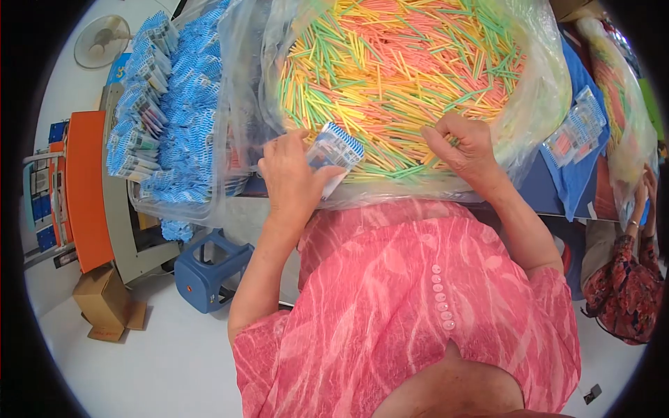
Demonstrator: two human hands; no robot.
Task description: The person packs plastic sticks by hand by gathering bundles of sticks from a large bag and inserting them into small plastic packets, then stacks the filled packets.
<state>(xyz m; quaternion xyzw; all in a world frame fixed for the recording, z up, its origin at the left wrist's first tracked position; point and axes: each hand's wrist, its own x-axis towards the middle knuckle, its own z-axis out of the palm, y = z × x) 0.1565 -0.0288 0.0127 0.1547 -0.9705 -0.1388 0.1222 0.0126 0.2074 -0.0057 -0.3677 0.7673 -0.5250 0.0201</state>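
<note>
My left hand (289,171) grips a small clear plastic packet (336,155) with a blue-and-white striped top, its thumb across the lower part. Whether anything is inside the packet I cannot tell. In front of me a large clear plastic bag (536,125) lies open, full of thin sticks (390,90) in pink, yellow, green and orange. Over the bag's near right part, my right hand (465,148) is closed, thumb against curled fingers. Anything it may hold is hidden or too small to name.
Stacks of blue-and-white packets (191,104) fill the left side, beside clear plastic sheeting. Filled packets (577,132) rest on a blue cloth (573,181) at right. A blue stool (209,268) and a cardboard box (104,299) stand on the floor. Another person's patterned sleeve (627,279) shows far right.
</note>
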